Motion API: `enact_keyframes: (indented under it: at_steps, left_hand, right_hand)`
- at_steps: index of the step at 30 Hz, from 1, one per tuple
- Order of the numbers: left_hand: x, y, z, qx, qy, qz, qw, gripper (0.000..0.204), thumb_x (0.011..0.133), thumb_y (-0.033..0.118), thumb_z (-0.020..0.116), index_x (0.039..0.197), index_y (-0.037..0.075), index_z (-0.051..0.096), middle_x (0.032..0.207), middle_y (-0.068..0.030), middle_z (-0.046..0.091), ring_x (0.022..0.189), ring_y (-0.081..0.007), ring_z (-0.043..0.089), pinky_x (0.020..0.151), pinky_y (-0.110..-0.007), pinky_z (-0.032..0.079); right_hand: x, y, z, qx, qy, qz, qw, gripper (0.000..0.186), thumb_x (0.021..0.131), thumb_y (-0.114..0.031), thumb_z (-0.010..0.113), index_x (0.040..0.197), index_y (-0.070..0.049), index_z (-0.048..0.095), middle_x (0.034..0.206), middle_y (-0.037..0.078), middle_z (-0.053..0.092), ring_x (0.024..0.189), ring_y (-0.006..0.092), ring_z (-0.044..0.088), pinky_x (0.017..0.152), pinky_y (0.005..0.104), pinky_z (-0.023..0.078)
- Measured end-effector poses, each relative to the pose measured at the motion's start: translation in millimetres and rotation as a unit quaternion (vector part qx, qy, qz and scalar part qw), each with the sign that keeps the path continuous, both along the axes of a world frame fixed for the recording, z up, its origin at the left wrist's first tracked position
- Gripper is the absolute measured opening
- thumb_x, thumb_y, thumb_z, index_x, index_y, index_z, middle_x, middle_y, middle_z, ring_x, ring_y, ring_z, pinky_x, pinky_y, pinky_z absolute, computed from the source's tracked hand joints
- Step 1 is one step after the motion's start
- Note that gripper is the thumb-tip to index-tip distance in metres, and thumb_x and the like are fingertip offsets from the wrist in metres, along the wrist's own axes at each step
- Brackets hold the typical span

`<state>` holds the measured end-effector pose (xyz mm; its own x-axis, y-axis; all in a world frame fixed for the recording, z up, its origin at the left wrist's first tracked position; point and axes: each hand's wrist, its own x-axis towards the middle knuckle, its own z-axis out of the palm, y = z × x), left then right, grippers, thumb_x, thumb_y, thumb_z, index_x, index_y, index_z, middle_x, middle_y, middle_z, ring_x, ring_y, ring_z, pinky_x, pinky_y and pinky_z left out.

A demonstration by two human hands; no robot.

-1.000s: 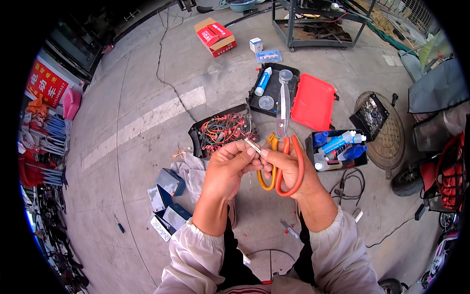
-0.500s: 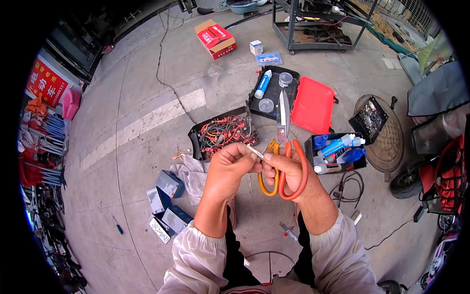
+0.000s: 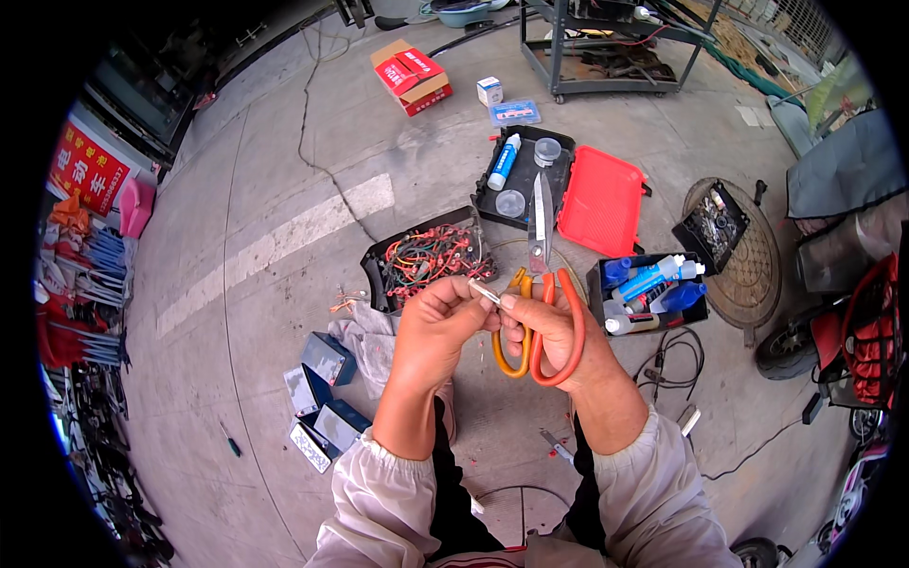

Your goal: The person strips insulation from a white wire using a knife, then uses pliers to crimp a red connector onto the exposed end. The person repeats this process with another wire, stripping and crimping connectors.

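Floor (image 3: 180,407): grey concrete, jointed
Stripe (image 3: 275,254): pale, at 9 o'clock
Cart (image 3: 615,87): dark metal, wheeled, at 1 o'clock
Manhole cover (image 3: 757,284): round, at 3 o'clock
Light: soft daylight

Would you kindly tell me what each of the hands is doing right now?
Left hand: closed, pinching a small white piece.
Right hand: closed, holding scissors, apparently pinching the piece too.

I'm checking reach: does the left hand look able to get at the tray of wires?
Probably: the tray lies open beyond the left hand, nothing covering its wires, though the hand's fingers pinch a white piece.
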<state>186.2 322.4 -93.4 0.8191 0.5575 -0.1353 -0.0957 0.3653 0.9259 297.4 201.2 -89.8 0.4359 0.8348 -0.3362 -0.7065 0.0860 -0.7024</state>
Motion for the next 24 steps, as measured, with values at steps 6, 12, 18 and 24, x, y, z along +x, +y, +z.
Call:
enact_keyframes:
  at_steps: [6,12,18,24]
  left_hand:
    - [5.7,-6.7,8.8,-0.006,-0.015,0.0,1.0,0.005,0.093,0.005,0.06,0.093,0.001,0.063,0.089,-0.0052,0.068,0.079,-0.0122,0.064,0.077,-0.028,0.052]
    - [7.5,-9.1,6.2,0.1,-0.02,0.062,0.993,0.007,0.094,0.007,0.06,0.098,0.002,0.061,0.096,-0.0077,0.069,0.077,-0.0103,0.061,0.068,-0.024,0.049]
    - [4.9,-6.5,-1.1,0.276,0.014,0.141,0.951,0.009,0.095,0.007,0.058,0.103,0.002,0.058,0.09,-0.0007,0.064,0.073,-0.0042,0.054,0.063,-0.019,0.045]
    - [1.6,-2.6,-0.5,0.322,0.067,0.083,0.941,0.01,0.095,0.005,0.057,0.104,0.001,0.059,0.089,0.0013,0.058,0.072,-0.0037,0.048,0.062,-0.019,0.04]
  right_hand:
    - [3.1,-1.1,-1.6,0.018,0.027,-0.008,0.999,0.017,0.09,-0.016,0.063,0.089,0.0,0.059,0.07,0.004,0.056,0.06,0.0124,0.053,0.053,0.0277,0.044]
    - [-5.0,-2.5,18.0,-0.062,-0.179,-0.021,0.982,0.023,0.091,-0.022,0.066,0.093,0.0,0.059,0.073,0.003,0.059,0.062,0.0098,0.055,0.054,0.0256,0.044]
    - [-3.3,-1.1,15.4,-0.142,-0.44,-0.054,0.885,0.023,0.09,-0.022,0.068,0.091,-0.001,0.057,0.068,-0.001,0.052,0.06,0.005,0.045,0.052,0.0226,0.038]
    - [-8.3,-0.3,17.3,-0.059,-0.27,-0.08,0.958,0.016,0.088,-0.011,0.068,0.096,-0.002,0.058,0.069,-0.005,0.05,0.059,0.0016,0.04,0.052,0.0188,0.033]
